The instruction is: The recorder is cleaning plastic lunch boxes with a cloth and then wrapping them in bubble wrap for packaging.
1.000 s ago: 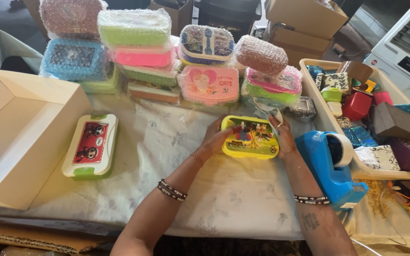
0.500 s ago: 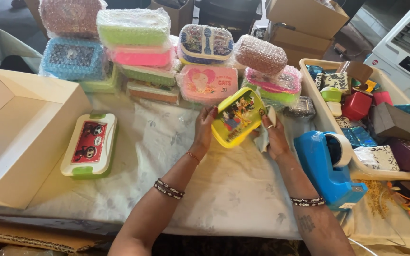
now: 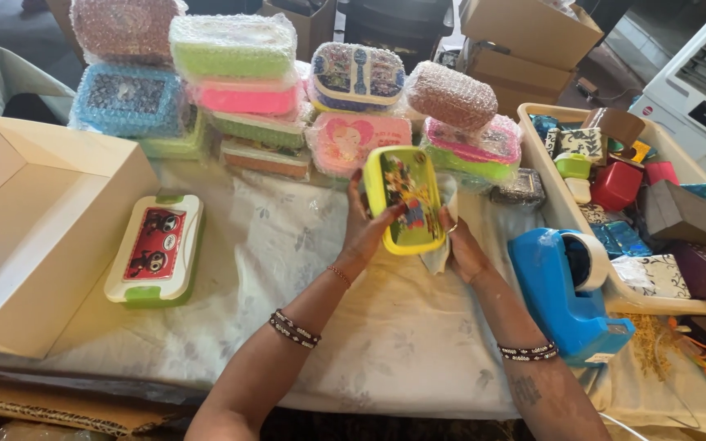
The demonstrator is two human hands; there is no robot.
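You are holding one yellow lunch box [image 3: 406, 198] on edge at the centre of the frame, raised above the table [image 3: 386, 343], its picture lid facing the camera. Your left hand [image 3: 367, 231] grasps its left side with the thumb across the lid. Your right hand [image 3: 461, 245] supports the right side and also presses a pale cloth [image 3: 443, 255] against it. Judged step: wiping or inspecting the box. The next move would call for a firm two-sided hold while the box is turned.

Count:
- One white and green lunch box [image 3: 155, 249] lies flat at middle left.
- One open cardboard box [image 3: 30, 229] stands at the left edge.
- One blue tape dispenser [image 3: 569, 290] sits at lower right.
- One tray [image 3: 549, 175] of small items sits at the right.
- About ten bubble-wrapped boxes [image 3: 234, 49] are stacked along the top; the exact number cannot be determined.
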